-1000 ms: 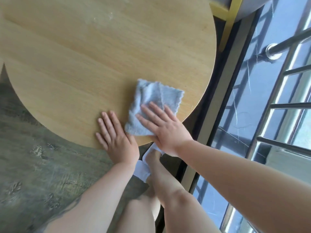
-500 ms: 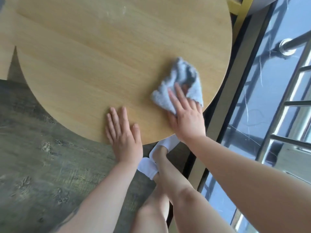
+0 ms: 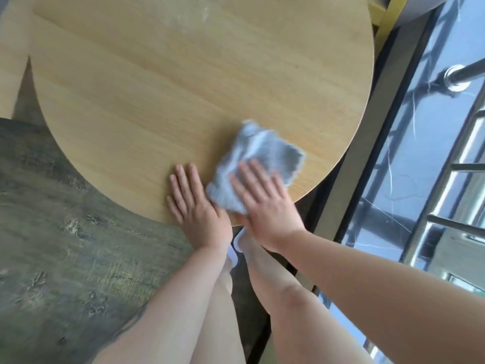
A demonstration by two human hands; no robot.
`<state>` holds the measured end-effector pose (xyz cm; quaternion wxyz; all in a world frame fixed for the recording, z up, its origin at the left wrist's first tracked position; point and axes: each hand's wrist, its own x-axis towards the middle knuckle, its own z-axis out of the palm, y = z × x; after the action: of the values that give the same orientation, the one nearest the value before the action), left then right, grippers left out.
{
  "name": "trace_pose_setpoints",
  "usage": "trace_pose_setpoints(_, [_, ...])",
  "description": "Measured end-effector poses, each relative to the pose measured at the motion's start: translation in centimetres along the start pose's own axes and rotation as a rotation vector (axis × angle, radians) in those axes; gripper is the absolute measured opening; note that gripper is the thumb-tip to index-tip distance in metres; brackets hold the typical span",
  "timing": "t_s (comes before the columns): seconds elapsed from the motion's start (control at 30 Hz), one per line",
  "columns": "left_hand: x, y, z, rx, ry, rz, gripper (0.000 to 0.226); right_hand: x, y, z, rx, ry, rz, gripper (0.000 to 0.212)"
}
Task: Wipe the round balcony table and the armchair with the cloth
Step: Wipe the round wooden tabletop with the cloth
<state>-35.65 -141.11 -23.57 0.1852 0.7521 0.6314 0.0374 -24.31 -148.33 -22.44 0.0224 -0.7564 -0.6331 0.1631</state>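
Right hand flat, fingers straight and spread, pressing down on grey cloth; no curl round the fabric. Cloth blurred, crumpled at far corner, lying on round table near its near-right edge. Left hand flat too, fingers straight and together, palm on bare wood just left of cloth, thumb side touching or almost touching cloth's near-left corner; heel of hand at table's near rim. No brand, label or writing readable anywhere. Pale smudges on wood at far side. Bare legs and white sock below near rim. Grey wood-grain floor to the left. Metal railing and glass to the right, yellow frame piece at far right corner.
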Motion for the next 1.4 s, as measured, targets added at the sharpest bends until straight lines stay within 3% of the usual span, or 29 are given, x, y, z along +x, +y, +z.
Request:
trace_pose_setpoints(0.03, [0.1, 0.1, -0.1, -0.012, 0.000, -0.002, 0.064, 0.6, 0.9, -0.2, -0.038, -0.046, -0.191, 0.074])
trace_pose_setpoints(0.07, [0.1, 0.2, -0.2, -0.020, -0.005, 0.000, 0.065, 1.5, 2.1, -0.5, -0.066, -0.042, -0.268, 0.070])
trace_pose_setpoints(0.1, [0.2, 0.1, -0.3, -0.023, -0.016, 0.007, 0.064, 1.9, 3.3, -0.5, -0.076, 0.000, -0.198, 0.070])
trace_pose_setpoints(0.2, [0.1, -0.5, -0.8, 0.006, -0.040, 0.055, 0.059, 1.5, 3.2, -0.5, 0.053, 0.181, 0.532, 0.074])
trace_pose_setpoints(0.23, [0.3, -0.6, -0.9, 0.019, -0.044, 0.063, 0.059, 1.3, 1.7, -0.4, 0.058, 0.203, 0.630, 0.075])
trace_pose_setpoints(0.27, [0.5, -0.8, -1.1, 0.024, -0.045, 0.058, 0.060, 1.3, 0.1, -0.1, 0.046, 0.174, 0.528, 0.076])
trace_pose_setpoints(0.37, [1.2, -1.6, -2.0, -0.040, -0.055, 0.082, 0.068, 2.0, -1.4, 0.5, -0.065, -0.031, -0.226, 0.069])
trace_pose_setpoints(0.4, [1.6, -2.2, -2.4, -0.044, -0.082, 0.122, 0.067, 2.9, -0.5, 0.0, -0.110, -0.043, -0.304, 0.067])
trace_pose_setpoints(0.43, [2.0, -3.1, -2.8, -0.023, -0.120, 0.175, 0.064, 3.5, 0.1, -0.2, -0.112, -0.020, -0.256, 0.065])
trace_pose_setpoints(0.5, [2.7, -4.7, -3.3, 0.044, -0.173, 0.269, 0.061, 3.5, 0.3, -0.3, -0.016, 0.074, 0.171, 0.066])
trace_pose_setpoints(0.57, [3.6, -5.5, -3.4, 0.060, -0.165, 0.231, 0.062, 2.5, -1.6, -0.2, 0.063, 0.166, 0.601, 0.071])
trace_pose_setpoints(0.6, [3.9, -5.5, -3.3, 0.057, -0.148, 0.179, 0.062, 2.1, -3.1, 0.2, 0.057, 0.166, 0.644, 0.073])
trace_pose_setpoints(0.63, [4.1, -5.3, -3.3, 0.060, -0.128, 0.141, 0.062, 1.9, -4.7, 0.6, 0.012, 0.141, 0.545, 0.074])
trace_pose_setpoints(0.73, [4.8, -5.4, -3.4, 0.028, -0.145, 0.161, 0.063, 3.4, -6.5, 0.9, -0.081, -0.046, -0.084, 0.075])
trace_pose_setpoints(0.8, [5.7, -6.8, -4.1, 0.017, -0.220, 0.257, 0.069, 5.1, -4.2, 0.1, -0.141, -0.065, -0.184, 0.075])
trace_pose_setpoints(0.83, [6.6, -7.9, -4.7, 0.030, -0.244, 0.286, 0.071, 5.6, -3.3, -0.2, -0.110, -0.036, -0.033, 0.075])
trace_pose_setpoints(0.93, [10.5, -12.1, -6.6, 0.070, -0.218, 0.320, 0.068, 6.0, -5.0, -0.7, 0.121, 0.158, 0.888, 0.072])
trace_pose_setpoints(0.97, [11.7, -13.2, -7.0, 0.090, -0.211, 0.350, 0.067, 6.6, -7.6, -0.3, 0.145, 0.190, 1.007, 0.072])
trace_pose_setpoints(1.0, [12.5, -13.9, -7.2, 0.108, -0.215, 0.392, 0.067, 7.5, -10.6, 0.3, 0.123, 0.184, 0.896, 0.072])
trace_pose_setpoints(1.1, [13.6, -14.9, -7.6, 0.149, -0.227, 0.463, 0.071, 9.6, -14.4, 1.4, 0.015, 0.005, -0.035, 0.066])
trace_pose_setpoints(1.13, [14.0, -15.2, -7.9, 0.147, -0.233, 0.436, 0.071, 10.8, -13.2, 0.9, -0.016, -0.010, -0.096, 0.064])
trace_pose_setpoints(1.17, [14.6, -15.6, -8.2, 0.131, -0.233, 0.400, 0.068, 11.7, -12.5, 0.8, -0.020, 0.020, 0.046, 0.065])
trace_pose_setpoints(1.27, [16.8, -17.0, -8.9, 0.093, -0.216, 0.352, 0.061, 12.3, -14.4, 0.9, 0.173, 0.177, 1.060, 0.071])
trace_pose_setpoints(1.3, [17.6, -17.3, -8.9, 0.080, -0.204, 0.363, 0.061, 13.1, -16.5, 0.9, 0.210, 0.195, 1.189, 0.071])
trace_pose_setpoints(1.33, [18.3, -17.3, -8.8, 0.063, -0.193, 0.372, 0.061, 14.1, -18.5, 0.7, 0.187, 0.187, 1.056, 0.069])
trace_pose_setpoints(1.4, [19.0, -17.2, -8.7, 0.035, -0.189, 0.375, 0.067, 15.1, -19.1, 0.7, 0.093, 0.025, 0.310, 0.062])
